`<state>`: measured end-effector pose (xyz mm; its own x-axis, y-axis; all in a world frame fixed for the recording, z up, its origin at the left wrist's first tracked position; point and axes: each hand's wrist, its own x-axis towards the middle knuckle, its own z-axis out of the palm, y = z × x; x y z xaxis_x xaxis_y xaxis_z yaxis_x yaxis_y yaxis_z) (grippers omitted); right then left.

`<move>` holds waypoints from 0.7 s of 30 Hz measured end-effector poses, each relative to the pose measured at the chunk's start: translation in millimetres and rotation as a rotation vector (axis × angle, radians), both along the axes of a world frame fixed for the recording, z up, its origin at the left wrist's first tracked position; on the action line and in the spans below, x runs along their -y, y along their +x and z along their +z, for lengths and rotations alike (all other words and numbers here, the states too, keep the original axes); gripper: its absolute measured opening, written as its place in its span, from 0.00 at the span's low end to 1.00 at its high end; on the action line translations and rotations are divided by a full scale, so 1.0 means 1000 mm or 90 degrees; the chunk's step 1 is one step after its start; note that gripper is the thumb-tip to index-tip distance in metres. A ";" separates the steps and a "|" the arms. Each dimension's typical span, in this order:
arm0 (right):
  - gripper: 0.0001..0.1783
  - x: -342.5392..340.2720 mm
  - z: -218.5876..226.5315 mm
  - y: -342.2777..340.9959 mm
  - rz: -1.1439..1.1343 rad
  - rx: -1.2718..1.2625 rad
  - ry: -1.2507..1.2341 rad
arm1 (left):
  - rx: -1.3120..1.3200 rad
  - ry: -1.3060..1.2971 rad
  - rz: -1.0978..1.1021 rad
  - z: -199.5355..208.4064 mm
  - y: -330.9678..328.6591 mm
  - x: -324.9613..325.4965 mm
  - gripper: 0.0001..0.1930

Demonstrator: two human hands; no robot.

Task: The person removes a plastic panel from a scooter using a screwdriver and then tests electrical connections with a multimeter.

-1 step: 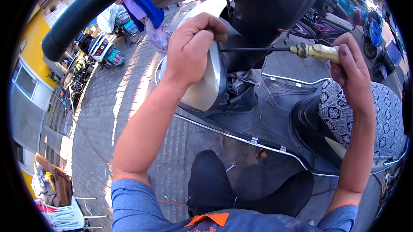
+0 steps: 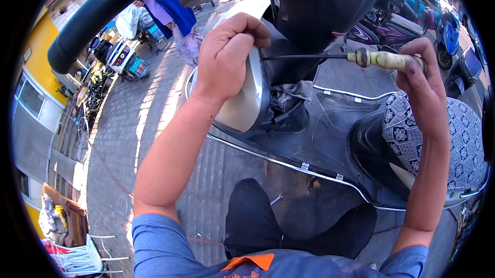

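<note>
A long screwdriver (image 2: 372, 58) with a pale yellow handle and thin dark shaft lies almost level. Its handle is gripped at the butt end by my right hand (image 2: 424, 79), thumb and fingers closed round it. The shaft points left toward the scooter's front panel (image 2: 242, 110), and its tip is out of sight by the panel's edge. Over the top of that light-coloured panel, my left hand (image 2: 224, 56) is closed with fingers curled. Whatever those fingers hold is hidden. Above both hands is the scooter's black handlebar grip (image 2: 98, 22).
A grey cloth (image 2: 291, 94) is tucked behind the front panel. The footboard (image 2: 330, 136) leads to a seat with a flowered cover (image 2: 459, 133). A wrench (image 2: 277, 199) lies on the ground near my knees. A person (image 2: 167, 12) stands beyond, near parked scooters (image 2: 124, 59).
The screwdriver's handle has turned a little in my right hand, whose grip has shifted slightly toward the butt end. My left hand has barely moved.
</note>
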<state>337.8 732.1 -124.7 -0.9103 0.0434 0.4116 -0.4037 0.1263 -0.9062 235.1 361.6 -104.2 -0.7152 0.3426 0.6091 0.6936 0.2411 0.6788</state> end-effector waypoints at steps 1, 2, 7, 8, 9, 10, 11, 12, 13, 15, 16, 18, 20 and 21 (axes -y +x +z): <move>0.24 0.020 -0.009 0.000 -0.042 -0.082 -0.033 | -0.012 0.009 0.014 -0.001 -0.002 -0.004 0.18; 0.24 0.017 -0.006 0.002 -0.034 -0.068 -0.016 | -0.024 0.018 0.028 -0.002 -0.003 -0.008 0.18; 0.27 0.001 0.003 -0.003 -0.059 0.023 0.126 | -0.030 -0.010 0.058 -0.001 -0.002 0.000 0.18; 0.27 0.010 -0.011 -0.002 -0.070 -0.104 0.066 | -0.032 -0.007 0.051 -0.002 -0.004 -0.003 0.18; 0.26 0.014 -0.012 0.000 -0.076 -0.156 0.040 | -0.035 0.009 0.051 -0.002 -0.004 -0.008 0.17; 0.26 0.021 -0.017 0.000 -0.074 -0.203 0.011 | -0.021 0.005 0.039 -0.002 -0.002 -0.009 0.17; 0.24 0.023 -0.012 0.002 -0.069 -0.175 0.016 | -0.008 0.000 0.028 0.000 0.000 -0.007 0.16; 0.24 0.015 -0.007 0.002 -0.049 -0.128 0.036 | 0.006 -0.005 0.016 0.000 0.002 -0.006 0.16; 0.25 0.008 -0.002 0.001 -0.028 -0.082 0.061 | 0.002 -0.005 0.016 0.001 0.001 -0.004 0.16; 0.26 -0.005 -0.009 -0.002 0.018 -0.076 0.083 | -0.009 -0.024 0.033 -0.002 0.001 -0.001 0.16; 0.25 -0.005 -0.009 -0.003 0.020 -0.100 0.076 | -0.016 -0.029 0.039 -0.003 0.000 -0.003 0.16; 0.24 0.002 -0.005 -0.004 0.004 -0.127 0.055 | -0.031 -0.032 0.050 -0.001 0.000 -0.008 0.16; 0.22 0.008 -0.001 -0.002 -0.028 -0.079 0.058 | -0.059 -0.030 0.066 -0.003 -0.002 -0.011 0.16; 0.23 0.006 0.002 -0.002 -0.038 -0.031 0.081 | -0.042 -0.021 0.066 -0.003 0.000 -0.011 0.16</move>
<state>335.8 726.4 -122.7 -0.8868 0.0417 0.4602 -0.4344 0.2643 -0.8611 235.0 372.2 -107.1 -0.7071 0.2896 0.6451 0.7063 0.3353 0.6235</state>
